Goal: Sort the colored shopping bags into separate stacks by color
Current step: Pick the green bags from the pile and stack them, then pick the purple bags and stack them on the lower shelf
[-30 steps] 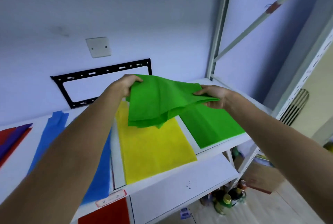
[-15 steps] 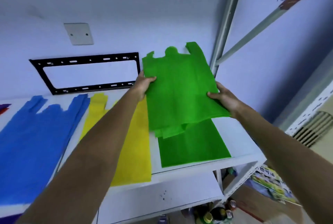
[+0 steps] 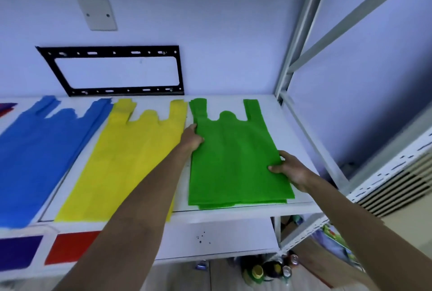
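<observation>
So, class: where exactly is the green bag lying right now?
In the head view the green bag lies flat at the right end of the white shelf, just right of the yellow bag, with both hands on its side edges.

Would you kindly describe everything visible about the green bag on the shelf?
The green bag is a bright vest-style carrier with two handle loops pointing to the wall, apparently thin non-woven fabric. It lies flat atop more green layers whose edges peek out at the near end, right of the yellow bag. The left hand holds its left edge; the right hand grips its right edge.
</observation>
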{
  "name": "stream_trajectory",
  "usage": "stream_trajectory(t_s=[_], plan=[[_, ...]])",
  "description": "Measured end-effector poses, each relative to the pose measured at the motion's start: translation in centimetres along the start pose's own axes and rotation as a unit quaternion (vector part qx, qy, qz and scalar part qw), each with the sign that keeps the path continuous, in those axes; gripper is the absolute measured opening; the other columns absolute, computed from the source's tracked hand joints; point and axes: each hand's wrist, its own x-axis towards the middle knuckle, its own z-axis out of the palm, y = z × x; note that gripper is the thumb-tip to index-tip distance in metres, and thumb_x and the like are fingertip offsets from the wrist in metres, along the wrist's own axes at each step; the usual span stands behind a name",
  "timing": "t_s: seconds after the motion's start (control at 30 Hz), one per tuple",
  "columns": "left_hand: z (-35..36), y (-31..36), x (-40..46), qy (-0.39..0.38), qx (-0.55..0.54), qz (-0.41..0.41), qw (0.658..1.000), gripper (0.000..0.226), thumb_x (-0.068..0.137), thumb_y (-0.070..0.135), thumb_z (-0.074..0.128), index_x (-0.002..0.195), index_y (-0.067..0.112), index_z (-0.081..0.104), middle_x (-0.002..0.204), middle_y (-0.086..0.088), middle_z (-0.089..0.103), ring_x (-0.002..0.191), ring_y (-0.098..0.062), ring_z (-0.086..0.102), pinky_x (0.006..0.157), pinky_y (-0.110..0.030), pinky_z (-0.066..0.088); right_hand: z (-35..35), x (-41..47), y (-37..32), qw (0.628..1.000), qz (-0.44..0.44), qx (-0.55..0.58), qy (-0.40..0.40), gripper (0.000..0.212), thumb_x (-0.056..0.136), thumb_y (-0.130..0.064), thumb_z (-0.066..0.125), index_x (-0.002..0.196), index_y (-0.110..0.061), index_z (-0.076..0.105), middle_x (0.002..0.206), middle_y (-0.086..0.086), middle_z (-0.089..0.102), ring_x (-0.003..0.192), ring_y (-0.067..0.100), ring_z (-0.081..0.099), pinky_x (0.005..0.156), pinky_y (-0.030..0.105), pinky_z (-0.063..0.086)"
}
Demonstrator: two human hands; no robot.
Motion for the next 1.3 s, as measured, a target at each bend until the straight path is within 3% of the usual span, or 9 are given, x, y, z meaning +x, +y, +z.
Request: stream_trajectory(t_s=[0.1,0.2,0.27,0.37,0.53,0.7,1.0,1.17,1.3], plan=[[-0.1,0.4,-0.2,-0.004,0.010,0.003,1.000,0.061,0.086,-0.009,0.055,0.143,0.006,0.038,0.138,-0.017,0.052,0.122,-0.031,0.054,0.093,-0.032,0.046,0.2,0.1,-0.2,0.999,0.001,-0.045,0.003,0.060,0.081,0.010,0.063,0.135,-0.006,0.043,0.127,0.019,0.058,0.103,0.031,0.060,0.091,0.041,0.051],[-1.1,0.8,-0.6,0.006,0.041,0.021,0.999,0.062,0.089,-0.006,0.052,0.146,0.007,0.032,0.140,-0.017,0.049,0.123,-0.032,0.052,0.092,-0.034,0.046,0.7,-0.4,-1.1,0.992,0.009,-0.123,0.035,0.057,0.082,-0.003,0.068,0.134,-0.005,0.044,0.129,0.019,0.056,0.109,0.033,0.059,0.091,0.040,0.049],[-2.6,1.3,-1.2,0.019,0.076,0.045,0.996,0.061,0.091,0.000,0.052,0.147,0.008,0.030,0.142,-0.016,0.045,0.124,-0.032,0.050,0.087,-0.031,0.044,1.2,-1.0,-2.3,0.954,-0.004,-0.290,0.081,0.062,0.083,-0.020,0.069,0.137,-0.006,0.041,0.134,0.019,0.048,0.117,0.035,0.053,0.095,0.040,0.048],[-6.0,2.1,-2.7,0.020,0.143,0.091,0.985,0.054,0.094,0.016,0.051,0.146,0.013,0.035,0.145,-0.012,0.044,0.123,-0.030,0.051,0.092,-0.033,0.045,3.2,-2.4,-5.0,0.854,-0.083,-0.493,0.145,0.059,0.088,-0.034,0.060,0.136,-0.008,0.039,0.137,0.019,0.037,0.124,0.036,0.040,0.098,0.043,0.042],[-13.6,2.1,-5.6,0.060,0.277,0.154,0.947,0.047,0.097,0.042,0.042,0.138,0.019,0.049,0.144,-0.003,0.048,0.129,-0.023,0.048,0.102,-0.034,0.039,10.4,-4.0,-10.2,0.806,-0.194,-0.552,0.097,0.055,0.092,-0.038,0.051,0.140,-0.013,0.040,0.147,0.015,0.034,0.135,0.034,0.032,0.109,0.042,0.034],[-23.0,-0.7,-8.6,0.081,0.367,0.152,0.914,0.049,0.097,0.051,0.036,0.133,0.023,0.054,0.140,0.000,0.053,0.127,-0.023,0.050,0.101,-0.035,0.041,20.3,-6.5,-14.2,0.799,-0.251,-0.545,0.051,0.056,0.095,-0.042,0.045,0.143,-0.015,0.036,0.148,0.011,0.037,0.137,0.032,0.032,0.110,0.043,0.034],[-43.7,-10.7,-15.9,0.120,0.394,0.127,0.902,0.040,0.100,0.041,0.035,0.128,0.024,0.059,0.146,-0.002,0.047,0.133,-0.023,0.044,0.102,-0.033,0.037,41.1,-12.0,-16.9,0.810,-0.274,-0.519,0.013,0.052,0.096,-0.043,0.042,0.141,-0.017,0.039,0.145,0.011,0.038,0.133,0.033,0.038,0.104,0.042,0.036],[-53.9,-17.0,-17.8,0.134,0.408,0.077,0.900,0.040,0.098,0.045,0.037,0.113,0.021,0.065,0.122,-0.005,0.064,0.108,-0.026,0.061,0.089,-0.037,0.049,52.2,-14.0,-18.6,0.828,-0.277,-0.488,-0.020,0.053,0.095,-0.043,0.044,0.140,-0.015,0.041,0.146,0.011,0.039,0.133,0.030,0.039,0.107,0.042,0.036],[-60.6,-21.4,-17.8,0.143,0.398,0.067,0.904,0.041,0.098,0.043,0.037,0.083,0.015,0.062,0.100,-0.008,0.066,0.097,-0.028,0.061,0.079,-0.038,0.048,60.0,-14.3,-20.5,0.835,-0.281,-0.471,-0.051,0.052,0.095,-0.042,0.044,0.139,-0.014,0.041,0.147,0.008,0.038,0.134,0.028,0.039,0.108,0.044,0.035]])
